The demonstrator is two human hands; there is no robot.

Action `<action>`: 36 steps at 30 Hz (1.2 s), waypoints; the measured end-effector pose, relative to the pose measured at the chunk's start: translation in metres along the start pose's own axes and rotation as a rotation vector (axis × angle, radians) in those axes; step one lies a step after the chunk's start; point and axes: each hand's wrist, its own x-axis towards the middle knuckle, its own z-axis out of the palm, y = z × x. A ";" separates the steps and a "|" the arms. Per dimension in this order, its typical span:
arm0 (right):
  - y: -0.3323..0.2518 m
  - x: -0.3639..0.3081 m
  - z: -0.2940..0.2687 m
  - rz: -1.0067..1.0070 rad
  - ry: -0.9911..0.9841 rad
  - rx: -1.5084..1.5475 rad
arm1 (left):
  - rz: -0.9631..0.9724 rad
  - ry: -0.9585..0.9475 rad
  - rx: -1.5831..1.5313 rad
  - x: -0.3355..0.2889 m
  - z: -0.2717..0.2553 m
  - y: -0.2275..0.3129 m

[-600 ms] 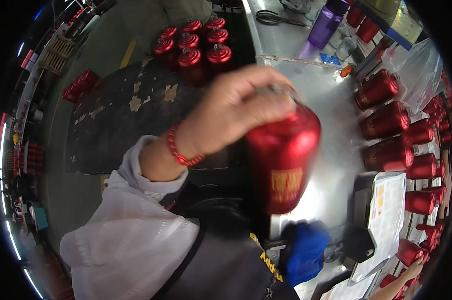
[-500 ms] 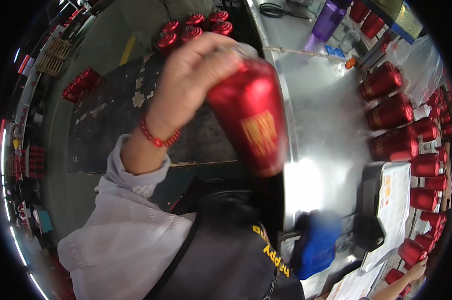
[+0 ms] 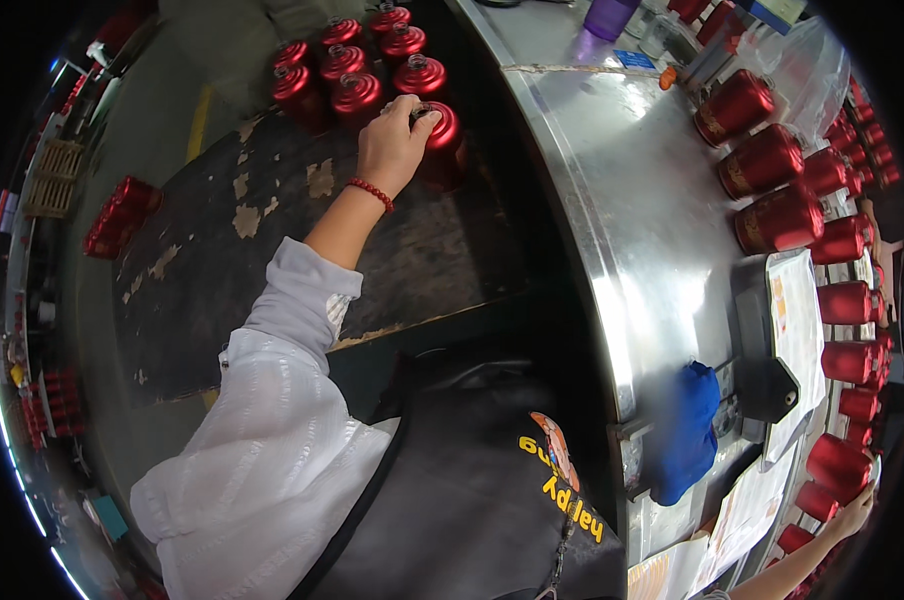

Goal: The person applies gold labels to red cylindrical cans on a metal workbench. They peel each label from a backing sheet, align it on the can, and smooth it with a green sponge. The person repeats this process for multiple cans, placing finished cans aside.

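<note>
My left hand (image 3: 397,150), a red bead bracelet at its wrist, grips the wire-clipped top of a shiny red canister (image 3: 444,150). That canister stands upright on a dark, worn board (image 3: 302,260). Just beyond it, several matching red canisters (image 3: 357,95) with stepped lids and wire clips stand close together. Far to the right, my right hand (image 3: 852,515) reaches across the metal table and is closed at the end of another red canister (image 3: 838,466). Part of its fingers is hidden behind that canister.
The metal table (image 3: 612,190) runs along my right side, its raised edge beside the board. On it lie a blue cloth-like item (image 3: 690,430), a clipboard with papers (image 3: 792,320) and several red canisters (image 3: 762,160). More red canisters (image 3: 122,215) lie at the left.
My left hand has carried the red canister away from me and set it down on the board by the others. The view has shifted. My right hand stays by the canisters at the right.
</note>
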 end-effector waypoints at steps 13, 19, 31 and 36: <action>-0.071 -0.135 -0.055 -0.539 0.079 0.241 | 0.413 0.187 0.313 0.012 0.007 0.021; -0.205 -0.227 -0.084 -0.502 -0.223 1.013 | 0.538 -0.640 -0.865 -0.037 0.003 0.244; -0.249 -0.348 0.027 0.510 -0.608 1.402 | -0.224 -1.969 -1.390 -0.121 0.081 0.402; -0.252 -0.344 0.040 0.446 -0.684 1.430 | -0.376 -1.917 -1.412 -0.121 0.082 0.404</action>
